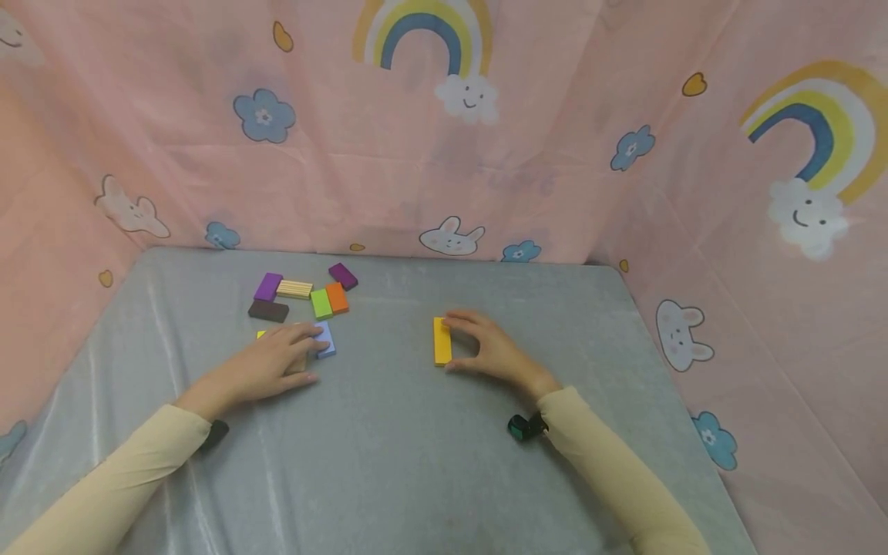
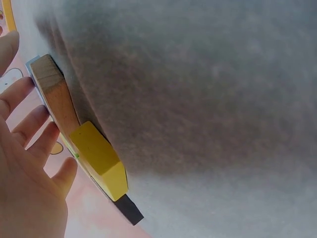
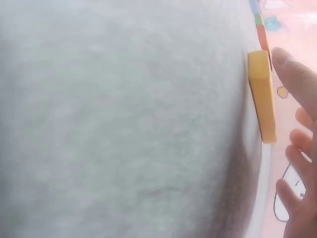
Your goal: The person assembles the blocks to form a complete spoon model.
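Note:
My right hand [image 1: 496,348] is beside an orange-yellow domino-shaped block [image 1: 442,341] that lies flat on the table. Its thumb tip and index fingertip are right at the block's two near corners, fingers loosely bent. The right wrist view shows the same block with the thumb [image 3: 292,74] close to one end. My left hand [image 1: 270,361] lies over a group of blocks, fingers spread, fingertips on a light blue block [image 1: 327,344]. Under that hand are a natural wood block [image 2: 59,99] and a yellow block [image 2: 101,158], mostly hidden in the head view.
Behind the left hand lie a dark brown block [image 1: 268,311], a violet block [image 1: 268,287], a striped wood piece [image 1: 294,289], a green block [image 1: 321,304], an orange block [image 1: 337,297] and a purple block [image 1: 343,275]. Pink printed curtains [image 1: 333,193] border the grey-covered table [image 1: 388,462].

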### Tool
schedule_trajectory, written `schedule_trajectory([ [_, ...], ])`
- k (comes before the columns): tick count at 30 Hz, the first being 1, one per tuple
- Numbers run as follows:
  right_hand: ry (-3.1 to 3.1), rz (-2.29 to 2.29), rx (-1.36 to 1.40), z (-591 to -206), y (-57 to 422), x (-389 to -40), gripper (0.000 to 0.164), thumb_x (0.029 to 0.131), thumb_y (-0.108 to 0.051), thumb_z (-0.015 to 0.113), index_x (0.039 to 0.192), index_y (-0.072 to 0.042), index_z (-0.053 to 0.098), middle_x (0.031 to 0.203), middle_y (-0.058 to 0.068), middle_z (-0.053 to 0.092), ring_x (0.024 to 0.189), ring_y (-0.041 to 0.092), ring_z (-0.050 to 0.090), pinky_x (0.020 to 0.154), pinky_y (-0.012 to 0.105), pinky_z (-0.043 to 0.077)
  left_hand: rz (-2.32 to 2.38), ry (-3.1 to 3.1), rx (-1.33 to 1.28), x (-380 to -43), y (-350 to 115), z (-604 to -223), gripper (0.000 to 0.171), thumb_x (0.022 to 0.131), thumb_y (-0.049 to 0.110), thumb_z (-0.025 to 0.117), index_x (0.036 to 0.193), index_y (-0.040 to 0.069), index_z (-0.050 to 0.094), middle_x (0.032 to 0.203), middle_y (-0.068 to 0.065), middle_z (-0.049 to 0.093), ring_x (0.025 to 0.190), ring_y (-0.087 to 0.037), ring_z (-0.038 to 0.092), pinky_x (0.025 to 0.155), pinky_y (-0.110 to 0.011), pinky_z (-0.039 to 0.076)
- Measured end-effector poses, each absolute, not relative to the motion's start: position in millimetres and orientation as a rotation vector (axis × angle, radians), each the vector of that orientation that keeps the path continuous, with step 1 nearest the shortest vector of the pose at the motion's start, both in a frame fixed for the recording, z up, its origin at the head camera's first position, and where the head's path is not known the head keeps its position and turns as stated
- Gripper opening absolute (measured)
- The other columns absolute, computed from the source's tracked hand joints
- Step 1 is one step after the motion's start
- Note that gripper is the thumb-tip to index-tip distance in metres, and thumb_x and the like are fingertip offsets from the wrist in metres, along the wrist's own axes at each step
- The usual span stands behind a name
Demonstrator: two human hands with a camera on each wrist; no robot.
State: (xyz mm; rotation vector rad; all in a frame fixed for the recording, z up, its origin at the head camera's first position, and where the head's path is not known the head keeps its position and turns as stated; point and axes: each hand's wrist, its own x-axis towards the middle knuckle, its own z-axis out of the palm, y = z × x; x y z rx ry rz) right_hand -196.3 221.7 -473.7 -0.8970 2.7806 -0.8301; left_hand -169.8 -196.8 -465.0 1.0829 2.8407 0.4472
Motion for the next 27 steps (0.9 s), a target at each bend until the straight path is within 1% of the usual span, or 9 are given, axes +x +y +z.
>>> schedule_trajectory([
  [6, 2.816, -0.741, -1.056, -474.2, 222.9, -191.4, 0.068, 0.079, -0.044, 0.081, 0.137, -0.017, 0.06, 0.152, 0.0, 0.05, 0.141, 0.024, 0.045, 0.117, 0.05, 0.037, 0.487, 2.834, 1.056, -169.7, -195.5, -464.6, 0.051, 0.09, 0.037, 0.07, 0.135, 0.015, 0.06, 0.147, -0.013, 0.05, 0.138, -0.036, 0.046, 0.115, -0.059, 0.035],
  [13, 2.825, -0.671, -1.118, -478.7, 224.2, -188.9, 0.06, 0.08, -0.045, 0.08, 0.131, -0.019, 0.065, 0.147, -0.002, 0.055, 0.142, 0.023, 0.045, 0.116, 0.049, 0.038, 0.63, 2.793, 0.969, -173.6, -193.6, -464.4, 0.042, 0.091, 0.031, 0.07, 0.129, 0.014, 0.063, 0.143, -0.013, 0.053, 0.131, -0.035, 0.051, 0.11, -0.058, 0.042],
  [18, 2.813, -0.674, -1.156, -480.5, 223.7, -187.5, 0.056, 0.08, -0.044, 0.08, 0.128, -0.02, 0.068, 0.145, -0.001, 0.057, 0.139, 0.023, 0.048, 0.116, 0.049, 0.038, 0.688, 2.802, 0.948, -180.6, -191.8, -466.4, 0.038, 0.09, 0.028, 0.072, 0.124, 0.015, 0.066, 0.139, -0.012, 0.055, 0.129, -0.033, 0.052, 0.109, -0.056, 0.043],
  [22, 2.808, -0.679, -1.146, -479.9, 223.1, -187.4, 0.055, 0.08, -0.044, 0.079, 0.128, -0.019, 0.068, 0.145, -0.001, 0.057, 0.138, 0.022, 0.049, 0.116, 0.049, 0.037, 0.704, 2.82, 0.958, -186.7, -191.2, -466.2, 0.04, 0.087, 0.028, 0.076, 0.122, 0.013, 0.066, 0.137, -0.012, 0.057, 0.128, -0.032, 0.052, 0.109, -0.055, 0.043],
  [27, 2.801, -0.689, -1.087, -477.9, 221.3, -187.2, 0.054, 0.08, -0.044, 0.08, 0.127, -0.019, 0.068, 0.145, -0.001, 0.056, 0.138, 0.023, 0.05, 0.117, 0.049, 0.037, 0.687, 2.816, 0.938, -194.6, -192.5, -467.9, 0.051, 0.084, 0.031, 0.078, 0.13, 0.014, 0.063, 0.136, -0.011, 0.057, 0.127, -0.031, 0.052, 0.108, -0.055, 0.044],
])
